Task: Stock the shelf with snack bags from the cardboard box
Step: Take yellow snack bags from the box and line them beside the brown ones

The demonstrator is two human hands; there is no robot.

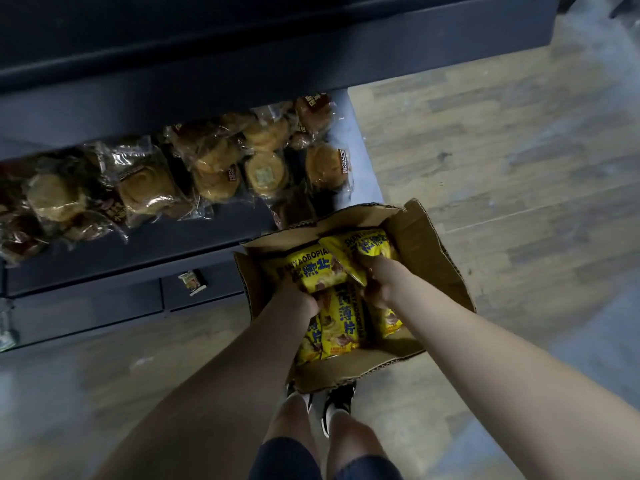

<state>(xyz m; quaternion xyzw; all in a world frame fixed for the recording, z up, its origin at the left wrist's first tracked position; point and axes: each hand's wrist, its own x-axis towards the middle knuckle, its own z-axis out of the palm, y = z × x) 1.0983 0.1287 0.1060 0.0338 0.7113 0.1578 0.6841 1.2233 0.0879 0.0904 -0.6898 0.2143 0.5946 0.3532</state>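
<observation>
An open cardboard box stands on the floor in front of my feet, with several yellow snack bags inside. My left hand reaches into the box and grips one yellow bag at its lower edge. My right hand is closed on another yellow bag at the back of the box. More yellow bags lie flat beneath my hands. The dark shelf runs to the left of the box, low down.
Several clear-wrapped buns and pastries lie on the shelf. A small packet lies on the shelf's base. A dark upper shelf board overhangs at the top. Wooden floor stretches to the right. My legs and shoes stand just behind the box.
</observation>
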